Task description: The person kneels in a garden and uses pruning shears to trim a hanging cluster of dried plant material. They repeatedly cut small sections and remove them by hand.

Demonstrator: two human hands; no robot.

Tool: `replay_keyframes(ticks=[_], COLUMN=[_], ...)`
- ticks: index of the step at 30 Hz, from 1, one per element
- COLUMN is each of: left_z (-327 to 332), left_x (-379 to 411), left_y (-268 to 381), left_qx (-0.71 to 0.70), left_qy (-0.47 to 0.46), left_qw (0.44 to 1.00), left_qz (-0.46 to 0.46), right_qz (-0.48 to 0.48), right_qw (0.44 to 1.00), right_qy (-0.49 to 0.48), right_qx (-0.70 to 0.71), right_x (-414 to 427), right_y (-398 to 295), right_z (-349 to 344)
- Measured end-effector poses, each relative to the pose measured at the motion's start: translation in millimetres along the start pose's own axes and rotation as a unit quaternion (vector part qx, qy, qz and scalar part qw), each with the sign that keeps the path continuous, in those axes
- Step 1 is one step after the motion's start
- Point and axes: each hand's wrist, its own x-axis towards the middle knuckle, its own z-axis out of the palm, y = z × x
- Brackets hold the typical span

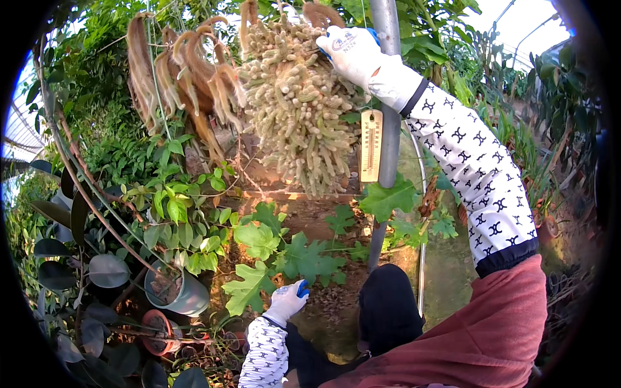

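My right hand (351, 51), in a white knit glove with a blue-coated palm, is raised to the upper right edge of a hanging cluster of finger-like cactus stems (296, 111). Its fingers are curled and partly hidden, so I cannot tell whether they grip the stems. A grey metal pole (389, 140) runs close beside that wrist. Just below, a wooden-looking thermometer (371, 145) hangs on a thin string. Low down, my left hand (287, 301), gloved the same way, has its fingers curled with nothing visible in them. Broad lobed green leaves (250, 286) are right beside it.
Long hairy cactus stems (194, 72) dangle at the upper left. A grey-green plant pot (187, 293) and an orange pot (160, 332) stand at the lower left, among dark-leaved plants. A thin bent stem (92, 194) arches across the left side. A pale pipe (422, 262) runs along the ground.
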Motion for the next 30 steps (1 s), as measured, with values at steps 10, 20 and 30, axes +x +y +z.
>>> replay_keyframes(ticks=[10, 20, 30], left_z=[-4.8, -8.3, -9.3], left_x=[-10.2, -11.7, -11.4], left_y=[-3.8, -5.3, -4.1], left_qx=[-0.014, -0.015, -0.024], left_qy=[0.012, -0.013, -0.018], left_qw=[1.000, 1.000, 0.999], left_qz=[-0.001, -0.012, -0.024], right_qz=[-0.020, -0.024, 0.009], right_qw=[0.996, 0.993, 0.998], right_qy=[-0.015, -0.045, -0.002], right_qx=[-0.083, -0.105, -0.060], right_x=[18.2, 21.6, 14.8], right_y=[-18.5, -18.6, -18.3], right_z=[15.2, 3.2, -2.0])
